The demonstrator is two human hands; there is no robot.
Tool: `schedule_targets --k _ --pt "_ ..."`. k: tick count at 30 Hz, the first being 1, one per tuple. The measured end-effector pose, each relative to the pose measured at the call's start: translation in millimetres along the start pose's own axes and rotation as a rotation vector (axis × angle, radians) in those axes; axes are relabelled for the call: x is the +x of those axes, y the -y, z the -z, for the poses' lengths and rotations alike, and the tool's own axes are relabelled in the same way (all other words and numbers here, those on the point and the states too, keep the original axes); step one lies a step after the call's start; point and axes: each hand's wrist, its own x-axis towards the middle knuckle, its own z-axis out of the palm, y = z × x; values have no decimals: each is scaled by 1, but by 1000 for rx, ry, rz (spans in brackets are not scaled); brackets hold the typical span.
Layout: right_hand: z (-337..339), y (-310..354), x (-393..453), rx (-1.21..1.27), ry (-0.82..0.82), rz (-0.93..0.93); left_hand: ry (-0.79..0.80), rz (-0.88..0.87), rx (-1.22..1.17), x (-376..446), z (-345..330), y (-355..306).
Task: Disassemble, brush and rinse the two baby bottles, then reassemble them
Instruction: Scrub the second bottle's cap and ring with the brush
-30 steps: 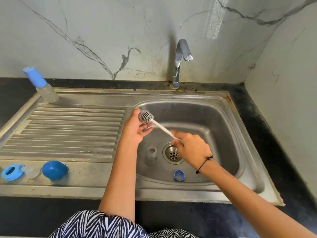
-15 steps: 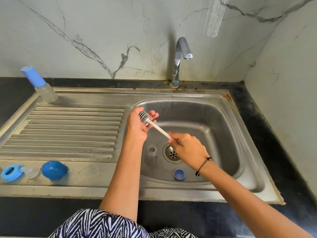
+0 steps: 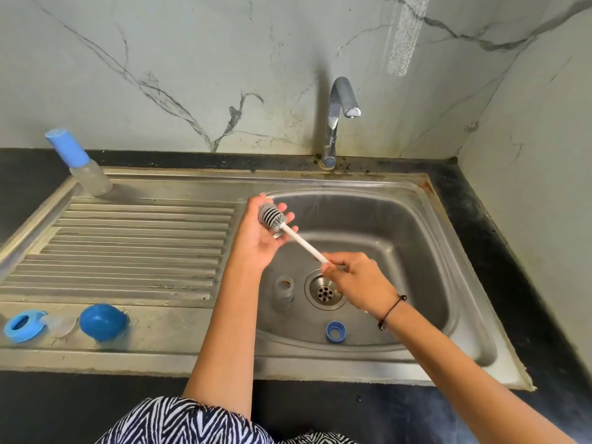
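Landmark: the drain (image 3: 325, 291) at the bottom of the steel sink (image 3: 426, 251).

Far left of the drain, on the flat front ledge: a blue screw ring (image 3: 21, 325) lying flat, a clear teat (image 3: 61, 325) touching it, then a blue dome cap (image 3: 102, 322) just beside the teat.

Far left and behind the drain, at the back corner of the ribbed drainboard (image 3: 134, 245): a capped bottle (image 3: 79, 163), clear body, blue cap on, appearing tilted to the left.

Left of the drain and above it: left hand (image 3: 261, 233), palm up, fingers loosely spread and relaxed. The bristle head of the bottle brush (image 3: 273, 217) lies across its fingers; whether the thumb presses on the bristles is hard to tell from this angle.

Just left of the drain, in the basin: an open clear bottle (image 3: 283, 291), upright, no ring or teat on it.

Above the drain: the brush's white handle runs diagonally down to the right hand (image 3: 358, 283), whose fingers are curled round the handle's end. A dark bracelet (image 3: 389, 312) sits on that wrist.

In front of the drain, slightly right: a second blue ring (image 3: 335, 331) on the basin floor.

Behind the drain: the tap (image 3: 339, 116), no water visible.
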Motion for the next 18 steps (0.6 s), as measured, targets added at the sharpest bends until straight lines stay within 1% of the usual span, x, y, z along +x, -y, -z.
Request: schedule_targets --k 2,4,6,7,8,10,12,14,16,18 --pt "-1 -1 -4 -522 -165 87 -112 15 106 2 -1 -5" --pt "-7 -6 -8 -899 -368 240 -199 -3 229 4 -4 -6" --pt "-12 -6 -13 -997 -465 347 -244 -28 205 4 -7 -4" --pt "-14 -5 -13 -962 -412 329 -245 -30 151 5 -7 -4" --pt "-14 -1 -12 -845 -354 252 -228 -31 90 5 -7 -4" --pt "-14 -1 -9 -416 -110 121 -159 -42 -33 6 -4 -2" --pt "-11 -3 -5 74 37 16 -71 -77 -146 3 -3 0" --pt "-5 -2 -7 457 199 -114 4 -120 -231 -1 -6 -1" --pt "5 0 -12 664 398 -216 81 -154 -306 -5 -9 -2" --pt "9 -1 -13 773 549 -267 149 -175 -402 -9 -10 -2"
